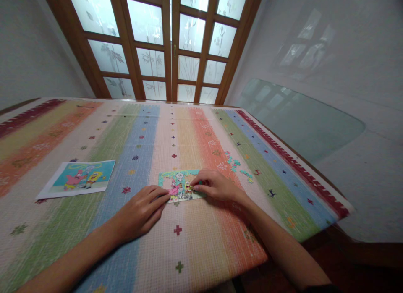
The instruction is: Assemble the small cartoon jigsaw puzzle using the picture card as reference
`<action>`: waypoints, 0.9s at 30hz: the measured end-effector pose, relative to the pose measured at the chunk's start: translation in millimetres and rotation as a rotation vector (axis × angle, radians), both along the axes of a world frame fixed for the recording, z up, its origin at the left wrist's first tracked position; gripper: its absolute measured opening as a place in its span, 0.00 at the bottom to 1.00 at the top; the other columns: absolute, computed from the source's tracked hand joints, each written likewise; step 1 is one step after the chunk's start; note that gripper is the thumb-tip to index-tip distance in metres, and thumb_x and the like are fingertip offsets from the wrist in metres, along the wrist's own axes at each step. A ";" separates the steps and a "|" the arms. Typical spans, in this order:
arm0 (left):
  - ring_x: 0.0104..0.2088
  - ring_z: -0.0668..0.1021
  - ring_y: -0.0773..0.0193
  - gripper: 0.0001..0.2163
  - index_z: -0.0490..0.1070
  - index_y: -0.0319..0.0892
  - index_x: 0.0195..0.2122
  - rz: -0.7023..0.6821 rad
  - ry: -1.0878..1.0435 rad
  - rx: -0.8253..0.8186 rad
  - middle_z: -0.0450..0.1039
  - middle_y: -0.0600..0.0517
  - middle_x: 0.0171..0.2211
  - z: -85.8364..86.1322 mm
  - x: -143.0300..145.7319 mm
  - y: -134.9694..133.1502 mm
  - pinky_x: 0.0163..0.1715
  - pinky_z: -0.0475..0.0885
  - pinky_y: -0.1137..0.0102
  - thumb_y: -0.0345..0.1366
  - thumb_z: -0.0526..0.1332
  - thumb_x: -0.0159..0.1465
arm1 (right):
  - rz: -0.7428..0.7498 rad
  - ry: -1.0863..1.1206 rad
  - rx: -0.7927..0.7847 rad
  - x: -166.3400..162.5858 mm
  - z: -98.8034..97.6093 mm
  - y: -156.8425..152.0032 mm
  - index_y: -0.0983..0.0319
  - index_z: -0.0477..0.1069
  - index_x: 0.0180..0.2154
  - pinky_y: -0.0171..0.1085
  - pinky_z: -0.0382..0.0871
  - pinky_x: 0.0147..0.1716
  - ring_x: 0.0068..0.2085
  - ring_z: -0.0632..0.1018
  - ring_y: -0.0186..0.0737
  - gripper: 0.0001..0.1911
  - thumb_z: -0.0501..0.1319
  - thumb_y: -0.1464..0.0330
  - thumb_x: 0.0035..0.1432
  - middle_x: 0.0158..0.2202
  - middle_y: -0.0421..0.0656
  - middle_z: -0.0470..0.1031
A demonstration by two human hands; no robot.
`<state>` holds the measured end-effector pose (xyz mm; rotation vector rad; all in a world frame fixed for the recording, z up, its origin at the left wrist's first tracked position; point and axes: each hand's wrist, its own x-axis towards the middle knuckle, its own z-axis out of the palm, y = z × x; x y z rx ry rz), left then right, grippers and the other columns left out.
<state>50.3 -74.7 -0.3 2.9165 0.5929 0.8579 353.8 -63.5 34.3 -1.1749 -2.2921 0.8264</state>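
Right hand (217, 186), seen from the head: thumb and forefinger drawn close over a partly assembled, bright cartoon jigsaw puzzle (180, 191) lying before the person; cannot tell whether they pinch a piece. Left hand (146, 209) loosely extended, fingertips at the puzzle's left side, probably steadying it. Loose teal jigsaw pieces (234, 163) lie off right, likely for easy reach. White-edged printed cartoon sheet (83, 176) rests left, face up, perhaps for viewing. Striped, multicoloured woven tablecloth (201, 242) beneath.

Left hand (145, 209) palm-down; right hand (217, 185) curled inward.
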 end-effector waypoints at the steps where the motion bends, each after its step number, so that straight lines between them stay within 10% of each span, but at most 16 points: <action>1: 0.50 0.77 0.53 0.14 0.72 0.36 0.56 -0.002 0.000 0.006 0.77 0.42 0.49 0.2 0.2 -0.2 0.51 0.78 0.56 0.28 0.52 0.74 | 0.008 0.010 0.016 -0.8 -1.4 0.2 0.60 0.82 0.41 0.39 0.69 0.43 0.39 0.78 0.39 0.06 0.66 0.74 0.64 0.39 0.44 0.83; 27: 0.50 0.77 0.53 0.14 0.72 0.36 0.56 -0.005 -0.008 -0.008 0.77 0.42 0.49 0.7 1.7 -0.5 0.50 0.78 0.56 0.27 0.53 0.73 | -0.045 -0.185 0.151 -4.3 -8.9 -0.9 0.62 0.80 0.36 0.40 0.67 0.43 0.42 0.75 0.42 0.02 0.68 0.72 0.63 0.37 0.46 0.76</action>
